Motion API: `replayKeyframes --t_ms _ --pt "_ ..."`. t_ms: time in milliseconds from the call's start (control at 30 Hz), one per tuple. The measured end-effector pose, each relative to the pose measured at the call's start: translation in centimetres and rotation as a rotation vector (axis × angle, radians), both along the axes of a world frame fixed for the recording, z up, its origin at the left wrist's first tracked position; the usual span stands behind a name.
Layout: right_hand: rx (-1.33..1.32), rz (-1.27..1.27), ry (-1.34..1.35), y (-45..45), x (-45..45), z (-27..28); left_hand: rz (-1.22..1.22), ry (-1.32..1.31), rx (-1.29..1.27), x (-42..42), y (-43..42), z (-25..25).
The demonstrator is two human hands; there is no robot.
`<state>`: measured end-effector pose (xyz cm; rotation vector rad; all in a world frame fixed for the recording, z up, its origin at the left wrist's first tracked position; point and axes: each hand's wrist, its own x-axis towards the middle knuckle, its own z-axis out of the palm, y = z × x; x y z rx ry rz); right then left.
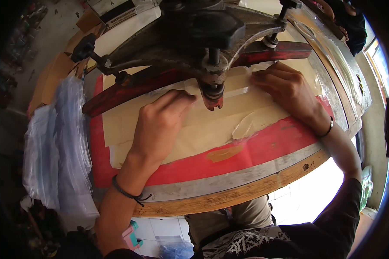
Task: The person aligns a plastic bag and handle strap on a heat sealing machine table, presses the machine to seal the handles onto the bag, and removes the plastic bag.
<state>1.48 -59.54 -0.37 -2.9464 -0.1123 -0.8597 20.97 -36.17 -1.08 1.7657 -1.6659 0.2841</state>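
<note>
Beige sheet material (203,134) lies over a red surface (181,169) on the worktable. My left hand (160,118) rests at the sheet's left part, its fingers curled together near the red bar; what they hold, if anything, is hidden. My right hand (287,86) is at the upper right of the sheet, with its fingers bent together and their tips blurred. Between my hands lies a clear strip (237,92), close to the right fingertips. Above it hangs a dark metal press frame (160,47) with a red bar (129,88).
Clear plastic sheets (58,146) hang at the left, beside a cardboard box (52,82). A wooden edge (229,196) runs along the front of the table. Another person (350,21) is at the upper right, near plastic-covered boards (333,56).
</note>
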Motion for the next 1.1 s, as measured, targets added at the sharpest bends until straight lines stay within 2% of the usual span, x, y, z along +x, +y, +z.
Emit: replayKeyframes --t_ms 467,567,767,967,1100 --pt "-0.005 -0.054 0.082 0.23 -0.2 0.61 0.024 -0.023 0.02 -0.34 -0.11 0.28" --pt "-0.03 0.034 0.03 0.34 0.16 0.89 0.047 -0.037 0.022 -0.37 -0.08 0.43" --pt "-0.058 0.017 0.042 0.21 -0.07 0.74 0.068 -0.038 0.052 -0.44 0.05 0.67" --pt "-0.023 0.015 0.035 0.25 0.03 0.42 0.045 0.005 -0.034 -0.23 -0.07 0.15" --pt "-0.027 0.02 0.037 0.06 0.02 0.24 0.02 0.01 0.023 -0.11 0.21 0.29"
